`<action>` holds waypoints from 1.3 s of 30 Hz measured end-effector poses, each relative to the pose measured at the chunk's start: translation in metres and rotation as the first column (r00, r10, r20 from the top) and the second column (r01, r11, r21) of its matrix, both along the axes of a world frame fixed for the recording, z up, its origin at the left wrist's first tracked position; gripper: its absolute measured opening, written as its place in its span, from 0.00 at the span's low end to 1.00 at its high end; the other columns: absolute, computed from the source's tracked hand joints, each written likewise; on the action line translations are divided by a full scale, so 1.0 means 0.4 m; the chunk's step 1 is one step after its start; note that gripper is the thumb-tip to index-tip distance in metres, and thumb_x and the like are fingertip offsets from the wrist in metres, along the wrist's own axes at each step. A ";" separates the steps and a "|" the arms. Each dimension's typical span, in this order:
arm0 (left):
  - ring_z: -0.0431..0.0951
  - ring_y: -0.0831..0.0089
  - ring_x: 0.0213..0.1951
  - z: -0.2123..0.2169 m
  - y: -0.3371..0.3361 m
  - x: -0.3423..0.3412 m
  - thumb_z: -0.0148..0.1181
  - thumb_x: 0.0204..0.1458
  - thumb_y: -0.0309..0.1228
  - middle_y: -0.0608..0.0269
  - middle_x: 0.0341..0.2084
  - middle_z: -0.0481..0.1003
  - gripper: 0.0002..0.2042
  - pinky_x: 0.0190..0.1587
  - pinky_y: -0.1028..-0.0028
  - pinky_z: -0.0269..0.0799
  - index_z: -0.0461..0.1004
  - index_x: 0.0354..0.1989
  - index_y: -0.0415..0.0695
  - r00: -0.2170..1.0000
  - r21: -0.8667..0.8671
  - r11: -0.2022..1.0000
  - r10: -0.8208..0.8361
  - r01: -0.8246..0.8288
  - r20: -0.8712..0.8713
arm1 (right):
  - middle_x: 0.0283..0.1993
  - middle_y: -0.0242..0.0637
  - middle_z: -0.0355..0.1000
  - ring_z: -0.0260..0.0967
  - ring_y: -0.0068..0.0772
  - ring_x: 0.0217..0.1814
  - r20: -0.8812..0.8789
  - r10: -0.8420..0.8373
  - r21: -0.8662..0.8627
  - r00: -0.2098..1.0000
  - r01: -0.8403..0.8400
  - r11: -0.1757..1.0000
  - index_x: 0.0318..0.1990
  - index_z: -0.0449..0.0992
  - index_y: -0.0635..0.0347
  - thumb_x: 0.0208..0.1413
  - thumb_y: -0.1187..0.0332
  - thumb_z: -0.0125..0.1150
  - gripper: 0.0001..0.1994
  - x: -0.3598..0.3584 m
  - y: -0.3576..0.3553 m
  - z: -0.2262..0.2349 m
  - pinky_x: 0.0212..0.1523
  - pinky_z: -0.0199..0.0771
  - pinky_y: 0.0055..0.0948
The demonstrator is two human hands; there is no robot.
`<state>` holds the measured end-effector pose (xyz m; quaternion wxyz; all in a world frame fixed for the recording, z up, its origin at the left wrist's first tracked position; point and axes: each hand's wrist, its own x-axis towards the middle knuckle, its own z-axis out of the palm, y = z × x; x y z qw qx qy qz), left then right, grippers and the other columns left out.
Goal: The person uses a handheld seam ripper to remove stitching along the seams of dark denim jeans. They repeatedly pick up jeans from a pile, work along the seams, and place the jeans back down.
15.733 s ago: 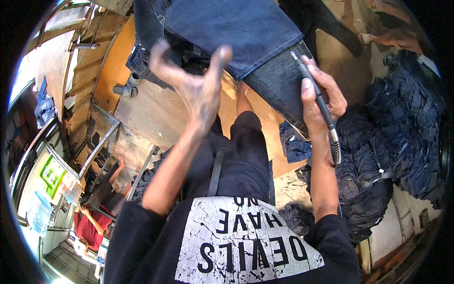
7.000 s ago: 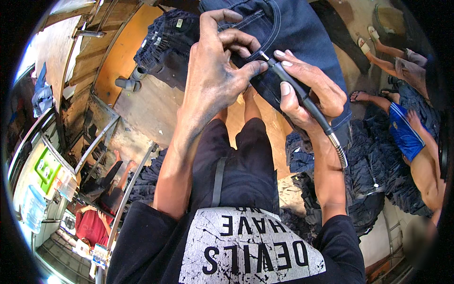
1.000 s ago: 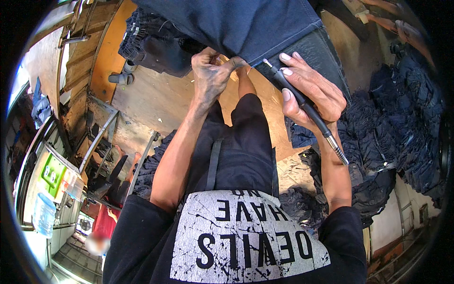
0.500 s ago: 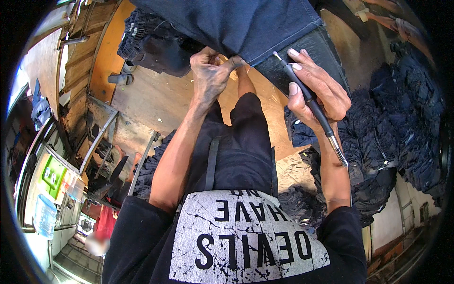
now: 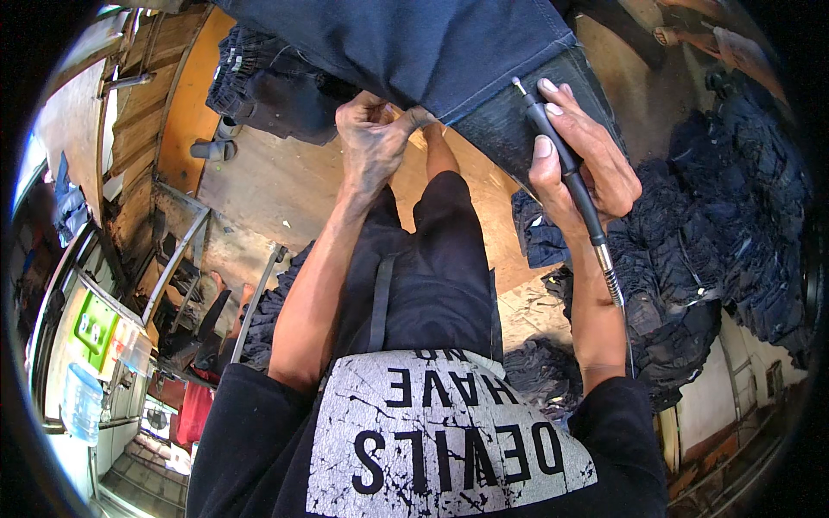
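A dark blue denim garment [image 5: 414, 52] with a stitched hem spreads across the top of the view. At the hem's lower left corner, my left hand [image 5: 373, 142] is closed, thumb and fingers pinching the cloth edge; part of the grip is hidden behind the hand. My right hand [image 5: 591, 160] wraps round a slim black rotary tool handpiece [image 5: 566, 155], which has a small pale tip and a metal spring collar with a thin cable at its rear. The tip points up and left, over the denim just below the hem line; whether it touches cannot be made out.
Crumpled dark garments [image 5: 691, 233] are heaped at the right. A dark garment with a gathered waistband [image 5: 268, 82] lies upper left, near sandals [image 5: 214, 150] on the wooden floor [image 5: 259, 186]. A metal frame [image 5: 177, 259] and water bottle [image 5: 82, 401] stand left. Other people's limbs show at the edges.
The handpiece tip has moved up and slightly right in my right hand. My left hand and the denim hem have shifted a little left, the pinch still held.
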<state>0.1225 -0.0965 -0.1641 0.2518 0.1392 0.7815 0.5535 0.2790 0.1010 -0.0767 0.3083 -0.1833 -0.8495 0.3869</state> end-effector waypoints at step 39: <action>0.58 0.85 0.22 -0.018 0.001 0.009 0.90 0.39 0.32 0.78 0.15 0.62 0.25 0.24 0.75 0.52 0.69 0.17 0.43 0.997 -0.016 1.000 0.024 -0.023 0.072 | 0.49 0.58 0.85 0.85 0.55 0.58 0.013 0.027 -0.036 1.000 -0.027 0.999 0.48 0.85 0.71 0.50 0.79 0.67 0.15 0.005 -0.005 0.004 0.66 0.83 0.55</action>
